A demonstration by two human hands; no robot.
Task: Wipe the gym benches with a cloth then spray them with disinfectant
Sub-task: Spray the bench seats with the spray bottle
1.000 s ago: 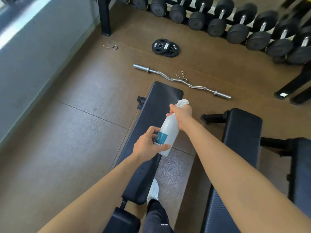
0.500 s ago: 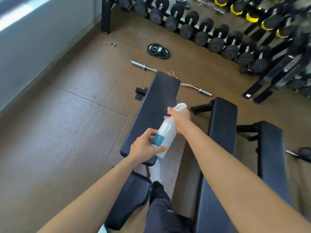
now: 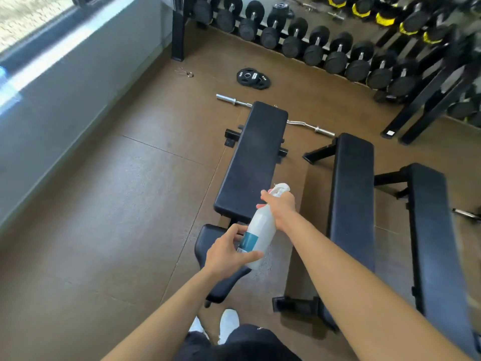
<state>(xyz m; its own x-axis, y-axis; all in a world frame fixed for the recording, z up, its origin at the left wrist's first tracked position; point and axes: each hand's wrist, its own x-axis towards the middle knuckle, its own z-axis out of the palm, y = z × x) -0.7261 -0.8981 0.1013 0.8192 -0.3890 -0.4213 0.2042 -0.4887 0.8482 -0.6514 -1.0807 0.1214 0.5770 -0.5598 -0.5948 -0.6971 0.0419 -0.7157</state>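
- The right hand is gripping the spray bottle by its neck, and the left hand is clasping its base.
- It is hanging above the left bench, at its near edge.
- The floor is lying open leftward, while the second bench is crowding the right.

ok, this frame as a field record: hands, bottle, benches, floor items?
left hand: grips base of white plastic spray bottle with teal label
right hand: grips bottle's neck at trigger
bottle position: by near end of left black padded bench
other benches: middle black bench, right black bench, beside it
floor: silver curl bar, black weight plates
cloth: not in view
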